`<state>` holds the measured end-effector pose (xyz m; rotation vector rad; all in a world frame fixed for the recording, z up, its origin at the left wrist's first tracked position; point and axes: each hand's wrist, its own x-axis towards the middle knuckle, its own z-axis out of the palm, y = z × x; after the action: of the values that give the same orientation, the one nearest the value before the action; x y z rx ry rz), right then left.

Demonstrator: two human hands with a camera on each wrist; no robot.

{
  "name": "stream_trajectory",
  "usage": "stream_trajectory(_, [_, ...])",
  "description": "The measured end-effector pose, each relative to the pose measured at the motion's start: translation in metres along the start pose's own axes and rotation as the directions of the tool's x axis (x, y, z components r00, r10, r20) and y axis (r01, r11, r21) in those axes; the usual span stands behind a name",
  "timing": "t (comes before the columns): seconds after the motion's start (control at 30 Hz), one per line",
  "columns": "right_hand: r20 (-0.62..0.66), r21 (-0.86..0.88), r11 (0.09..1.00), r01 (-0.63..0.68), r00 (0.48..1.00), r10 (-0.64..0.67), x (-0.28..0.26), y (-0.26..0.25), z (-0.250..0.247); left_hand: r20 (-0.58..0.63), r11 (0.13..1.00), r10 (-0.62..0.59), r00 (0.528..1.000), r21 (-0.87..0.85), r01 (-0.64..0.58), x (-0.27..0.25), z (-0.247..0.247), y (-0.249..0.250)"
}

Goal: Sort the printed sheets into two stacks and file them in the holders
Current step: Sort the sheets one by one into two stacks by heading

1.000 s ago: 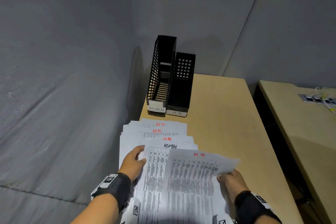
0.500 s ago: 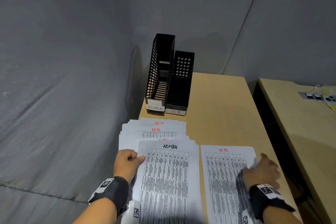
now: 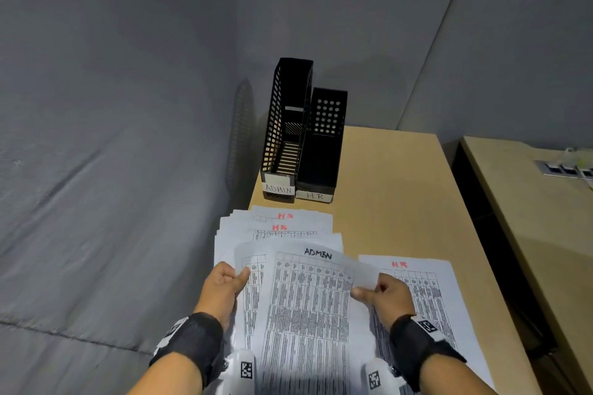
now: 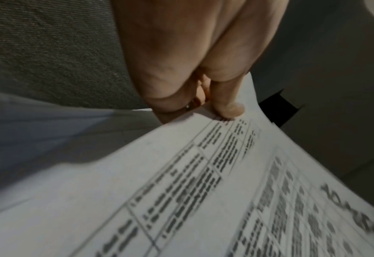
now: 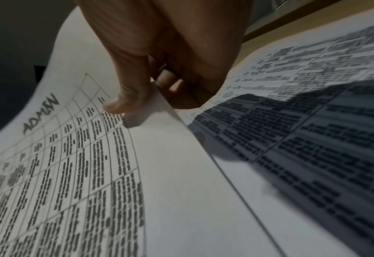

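Observation:
Two black holders stand at the table's far left, labelled ADMIN (image 3: 282,138) and HR (image 3: 322,151). In front of them lies a fanned pile of printed sheets (image 3: 282,228). My right hand (image 3: 362,291) pinches the right edge of the top ADMIN sheet (image 3: 308,305) and holds it raised; in the right wrist view the thumb (image 5: 124,102) lies on top with the fingers beneath. My left hand (image 3: 239,276) pinches the left edge of the sheet just below it (image 4: 181,173). One HR sheet (image 3: 423,295) lies flat on the table to the right.
The wooden table (image 3: 394,189) shows bare wood right of the holders and behind the HR sheet. Grey fabric walls close in on the left and behind. A second table (image 3: 529,218) with a power strip (image 3: 564,168) stands across a gap on the right.
My right hand left the HR sheet on the table, moved left and took hold of the ADMIN sheet's right edge, lifting it. My left hand now pinches the pile's edge.

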<state>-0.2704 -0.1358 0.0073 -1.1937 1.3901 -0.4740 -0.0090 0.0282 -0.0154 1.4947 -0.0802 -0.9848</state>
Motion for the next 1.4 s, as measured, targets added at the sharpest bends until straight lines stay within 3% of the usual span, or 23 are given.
stream_trajectory(0.23, [0.134,0.105,0.993,-0.051,0.99,0.037,0.006,0.016,-0.02,0.039,0.998,0.069,0.997,-0.013,-0.069,-0.01,0.011,0.007])
stream_trajectory(0.43, [0.292,0.189,0.976,-0.107,0.955,0.048,0.004,0.011,-0.011,0.274,0.959,-0.11,0.955,0.282,0.03,-0.019,0.014,0.013])
stream_trajectory(0.5, [0.328,0.19,0.97,-0.152,0.941,0.084,0.0,0.007,-0.009,0.327,0.95,-0.165,0.93,0.308,0.06,-0.022,0.017,0.014])
stream_trajectory(0.63, [0.42,-0.173,0.977,-0.128,0.888,0.19,-0.01,0.011,-0.012,0.353,0.957,-0.251,0.901,0.229,0.177,-0.026,0.018,0.011])
stream_trajectory(0.73, [0.472,-0.523,0.849,-0.078,0.802,0.365,-0.012,0.02,-0.02,0.312,0.949,-0.257,0.915,0.26,0.178,-0.02,0.015,0.002])
stream_trajectory(0.8, [0.471,-0.602,0.796,-0.069,0.774,0.423,-0.011,0.023,-0.025,0.27,0.954,-0.257,0.928,0.222,0.2,-0.014,0.014,-0.001])
stream_trajectory(0.83, [0.48,-0.577,0.815,-0.053,0.785,0.391,-0.012,0.023,-0.027,0.246,0.956,-0.257,0.935,0.207,0.208,-0.014,0.017,-0.001])
stream_trajectory(0.93, [0.399,-0.342,0.939,-0.038,0.899,0.181,-0.007,0.017,-0.033,0.126,0.942,-0.169,0.977,0.311,0.123,-0.007,0.024,-0.007])
stream_trajectory(1.0, [0.237,-0.108,0.991,-0.074,0.967,0.098,0.01,0.017,-0.044,0.043,0.841,-0.013,0.999,0.54,-0.012,-0.005,0.029,-0.011])
stream_trajectory(1.07, [0.068,-0.036,0.997,-0.063,0.996,0.065,0.03,0.014,-0.058,0.047,0.578,0.077,0.996,0.812,-0.083,-0.008,0.034,-0.011])
stream_trajectory(1.13, [-0.041,-0.025,0.999,-0.044,0.998,0.043,0.051,0.008,-0.075,0.017,0.363,0.118,0.993,0.93,-0.059,-0.014,0.042,-0.008])
stream_trajectory(1.2, [-0.107,-0.034,0.998,-0.05,0.993,0.046,0.07,-0.006,-0.089,-0.041,0.245,0.149,0.988,0.97,0.003,-0.016,0.049,-0.008])
stream_trajectory(1.3, [-0.177,-0.005,0.996,-0.087,0.981,0.084,0.098,-0.033,-0.1,-0.118,0.167,0.145,0.982,0.982,0.093,-0.017,0.053,-0.007])
stream_trajectory(1.4, [-0.219,0.002,0.999,-0.054,0.974,0.053,0.119,-0.059,-0.097,-0.13,0.28,0.114,0.985,0.955,0.094,-0.013,0.051,-0.007])
